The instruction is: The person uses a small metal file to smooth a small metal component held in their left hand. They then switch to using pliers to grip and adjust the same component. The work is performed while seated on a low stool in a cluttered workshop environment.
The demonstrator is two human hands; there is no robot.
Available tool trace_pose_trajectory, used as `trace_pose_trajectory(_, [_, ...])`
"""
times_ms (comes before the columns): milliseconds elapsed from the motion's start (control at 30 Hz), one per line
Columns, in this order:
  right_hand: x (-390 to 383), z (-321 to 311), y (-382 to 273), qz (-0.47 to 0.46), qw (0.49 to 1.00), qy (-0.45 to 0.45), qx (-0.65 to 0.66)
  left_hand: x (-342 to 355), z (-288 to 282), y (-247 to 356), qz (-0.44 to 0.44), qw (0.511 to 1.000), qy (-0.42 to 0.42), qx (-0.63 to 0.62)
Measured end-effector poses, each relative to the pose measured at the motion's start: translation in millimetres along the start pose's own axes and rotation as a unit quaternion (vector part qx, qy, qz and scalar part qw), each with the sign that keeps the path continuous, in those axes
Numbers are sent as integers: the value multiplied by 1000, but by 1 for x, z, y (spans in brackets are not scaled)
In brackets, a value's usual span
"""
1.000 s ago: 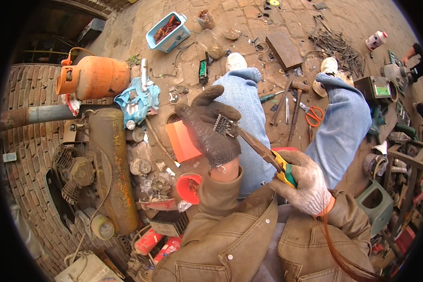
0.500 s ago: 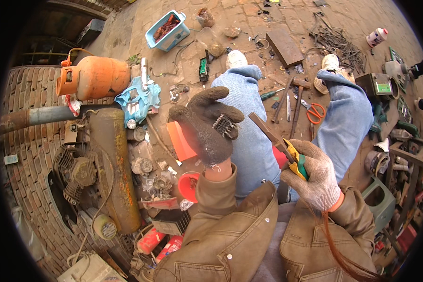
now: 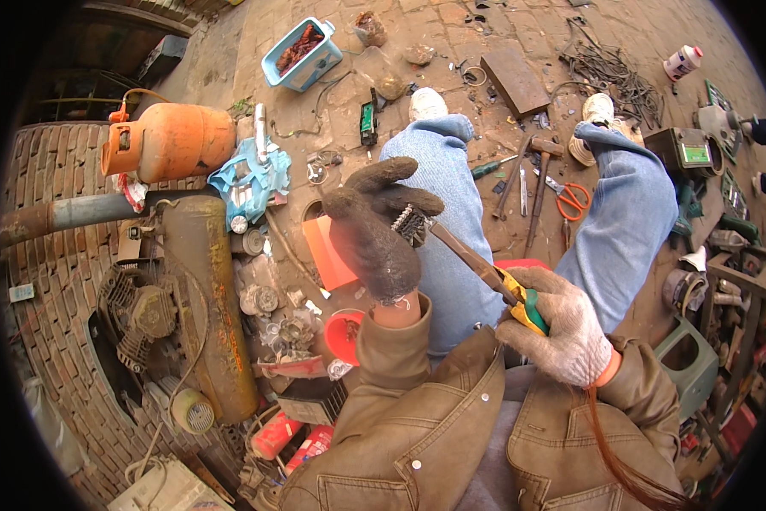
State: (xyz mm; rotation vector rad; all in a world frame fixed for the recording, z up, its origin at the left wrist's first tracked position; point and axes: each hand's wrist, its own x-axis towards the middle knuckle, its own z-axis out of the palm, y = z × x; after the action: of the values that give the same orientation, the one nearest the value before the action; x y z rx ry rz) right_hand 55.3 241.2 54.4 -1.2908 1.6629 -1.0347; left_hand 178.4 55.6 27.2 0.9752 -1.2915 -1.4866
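In a dark, dirty glove, my left hand (image 3: 370, 243) is closed around a small metal piece with rows of fins or pins (image 3: 414, 223), gripped near the thumb and fingertips. What kind of part it is, I cannot make out. My right hand (image 3: 563, 328), in a pale grey knitted glove, is wrapped round the yellow-and-green handles of worn pliers (image 3: 470, 260). Their long brown jaws point up and left, with the tip at the edge of the finned piece. Whether the jaws bite on it cannot be seen. Both hands are above my lap.
Between my feet lie a hammer (image 3: 545, 151), orange-handled scissors (image 3: 573, 203), a screwdriver (image 3: 490, 168) and a metal block (image 3: 516, 85). A red bucket (image 3: 343, 337) stands left, beyond it an orange gas cylinder (image 3: 174, 140). A blue tub (image 3: 303, 56) holds reddish-brown scrap.
The pliers in my right hand have moved left, and their tip has come from apart to the finned piece. My left hand has shifted slightly, still holding the piece.
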Motion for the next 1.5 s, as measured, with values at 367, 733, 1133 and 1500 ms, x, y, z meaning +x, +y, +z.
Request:
trace_pose_trajectory(367, [-2, 1, 2, 29, 999, 12, 23, -1, -14, -4, 64, 993, -96, -32])
trace_pose_trajectory(733, [0, -3, 1, 9, 1000, -19, 10, 2, -3, -1, 71, 992, -73, 80])
trace_pose_trajectory(1133, [1, -8, 9, 30, 997, -74, 23, 10, -2, -6, -67, 985, -145, 68])
trace_pose_trajectory(1500, [4, -14, -3, 252, 942, -137, 176, 6, 3, -8, -39, 989, -112, 88])
